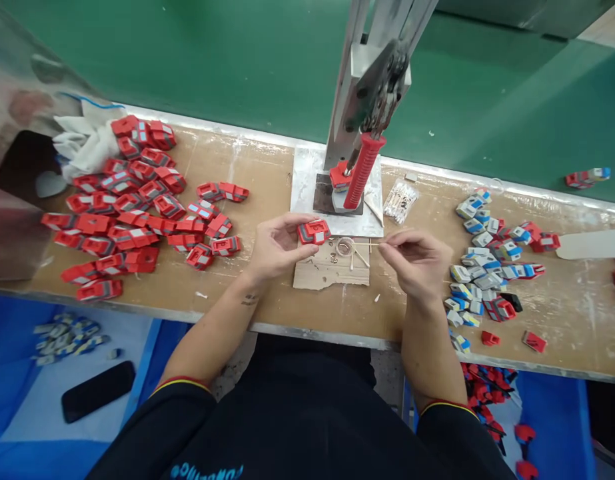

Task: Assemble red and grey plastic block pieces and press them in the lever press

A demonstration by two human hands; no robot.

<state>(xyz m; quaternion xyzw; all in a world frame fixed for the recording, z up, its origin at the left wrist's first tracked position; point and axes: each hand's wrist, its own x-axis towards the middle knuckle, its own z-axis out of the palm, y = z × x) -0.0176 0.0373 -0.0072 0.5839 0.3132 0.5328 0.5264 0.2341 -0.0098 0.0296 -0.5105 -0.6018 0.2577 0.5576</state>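
My left hand (282, 247) is closed on a red and grey toy vehicle body (314, 232), pinched between thumb and fingers just in front of the press. My right hand (418, 261) pinches a thin cotton swab (371, 244), its far end pointing left toward a small round dish (344, 247). That dish sits on a worn wooden board (320, 272), with more swabs leaning or lying beside it. Between the two hands lies the dish; the swab appears apart from the toy body.
A hand press with a red handle (364, 170) stands behind the hands, beside a bag of cotton swabs (401, 200). Many red bodies (132, 237) lie left; white-blue parts (480, 260) are heaped right. Blue bins flank the bench, and a phone (98, 391) lies lower left.
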